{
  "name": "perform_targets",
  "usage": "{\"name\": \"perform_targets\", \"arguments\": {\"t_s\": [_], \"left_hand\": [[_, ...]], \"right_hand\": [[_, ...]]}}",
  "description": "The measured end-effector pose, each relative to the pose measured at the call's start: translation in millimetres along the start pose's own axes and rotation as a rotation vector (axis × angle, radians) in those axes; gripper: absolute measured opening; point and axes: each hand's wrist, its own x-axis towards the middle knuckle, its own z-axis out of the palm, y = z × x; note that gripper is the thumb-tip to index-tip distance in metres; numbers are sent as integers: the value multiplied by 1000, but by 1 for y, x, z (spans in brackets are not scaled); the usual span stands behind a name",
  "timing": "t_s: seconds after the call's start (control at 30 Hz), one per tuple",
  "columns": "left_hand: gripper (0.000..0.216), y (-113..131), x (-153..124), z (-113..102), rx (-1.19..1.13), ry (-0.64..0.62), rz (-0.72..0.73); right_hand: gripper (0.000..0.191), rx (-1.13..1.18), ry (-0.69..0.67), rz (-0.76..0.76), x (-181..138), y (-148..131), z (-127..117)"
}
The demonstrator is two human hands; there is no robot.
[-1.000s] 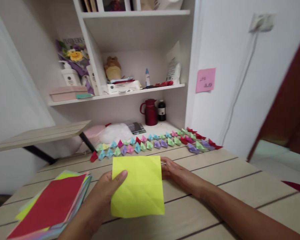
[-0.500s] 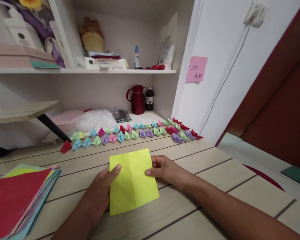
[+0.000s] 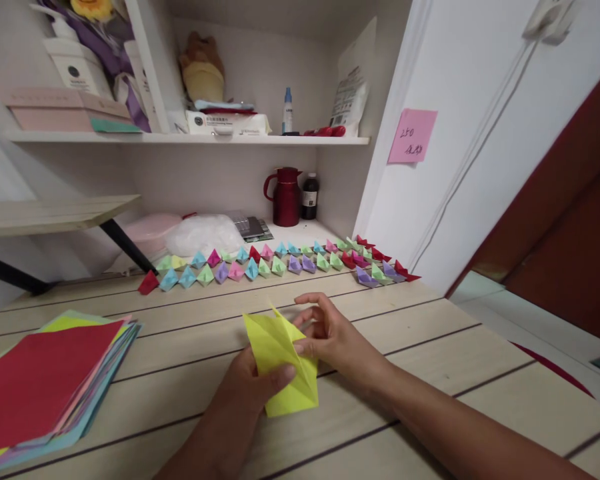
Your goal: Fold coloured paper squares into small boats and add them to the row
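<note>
A yellow sheet of paper (image 3: 283,393), creased and partly folded with its corners raised, is held between both hands above the wooden table. My left hand (image 3: 253,387) grips its left side, thumb lying across the front and the other fingers hidden behind. My right hand (image 3: 330,340) pinches the right edge between thumb and fingers, some of the fingertips bent and raised. Beyond the hands, small folded paper boats (image 3: 279,267) of several colours stand in rows along the back of the table. To the left lies a stack of coloured paper (image 3: 50,380) with a red sheet on top.
A red jug (image 3: 286,200) and a dark bottle (image 3: 309,197) stand behind the boats, under a white shelf (image 3: 195,139). At the left, a small raised wooden stand (image 3: 55,213) rests on black legs. A pink note (image 3: 413,136) is stuck to the wall at right.
The yellow paper was nearly flat and is now bent inward and folded. My left thumb has moved across its front, and the hands are closer together. The view has shifted slightly left.
</note>
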Motion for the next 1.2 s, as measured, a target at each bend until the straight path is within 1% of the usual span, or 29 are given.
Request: {"name": "perform_targets", "arguments": {"t_s": [0.07,0.13,0.17,0.2,0.3,0.37,0.4,0.43,0.5,0.53,0.57,0.6,0.63,0.7,0.73,0.77,0.83,0.87,0.9,0.93,0.97,1.0,1.07,1.1,1.13,1.2], "left_hand": [[55,-1,1,1,46,111,33],[46,3,2,-2,114,250,64],[42,6,2,-4,160,314,76],[39,9,2,-6,218,367,87],[33,15,1,-12,450,456,171],[30,16,0,-14,609,476,280],[28,15,-2,-14,682,475,345],[25,14,-3,-13,752,463,412],[19,10,-6,-10,877,386,537],[17,8,-8,-8,929,326,594],[16,7,-9,-7,972,267,649],[16,5,-10,-7,1009,218,700],[16,4,-10,-7,1042,191,748],[16,3,-9,-8,1114,186,843],[16,4,-8,-9,1144,214,891],[18,5,-6,-9,1160,264,936],[32,7,-5,-8,1139,397,997],[43,8,-4,-7,1094,463,998],[54,9,-5,-6,1024,506,966],[63,10,-5,-4,934,505,896],[69,11,-6,-3,832,468,787],[72,12,-6,-1,731,417,647],[73,14,-7,-1,583,339,375],[72,15,-7,-2,546,331,288],[70,16,-7,-3,529,341,243],[67,18,-5,-7,519,366,231]], "right_hand": [[57,-215,146,-132,-1,-2,-1],[37,-381,233,-244,-2,-8,-4],[25,-420,227,-274,-3,-11,-5],[17,-429,183,-280,-4,-15,-6],[21,-383,-26,-219,-10,-22,-4],[19,-386,-85,-180,-13,-21,1],[28,-393,-92,-167,-14,-19,4],[40,-396,-84,-153,-15,-17,7],[62,-378,-72,-143,-16,-13,10],[67,-358,-68,-149,-16,-12,11],[68,-330,-72,-166,-16,-11,10],[63,-299,-85,-188,-16,-11,10],[55,-273,-101,-213,-15,-11,9],[34,-232,-122,-258,-14,-11,7],[27,-199,-124,-266,-13,-11,6],[24,-145,-125,-257,-12,-11,5],[27,13,-144,-204,-10,-10,5],[30,98,-162,-167,-8,-9,5],[32,167,-179,-130,-7,-9,5],[33,212,-193,-100,-6,-8,6],[33,238,-201,-79,-5,-8,6],[33,254,-208,-61,-4,-7,6],[34,267,-228,-35,-4,-4,7],[34,268,-234,-27,-4,-3,7],[32,270,-233,-21,-4,-2,7],[30,269,-216,-12,-5,-1,7]]}}
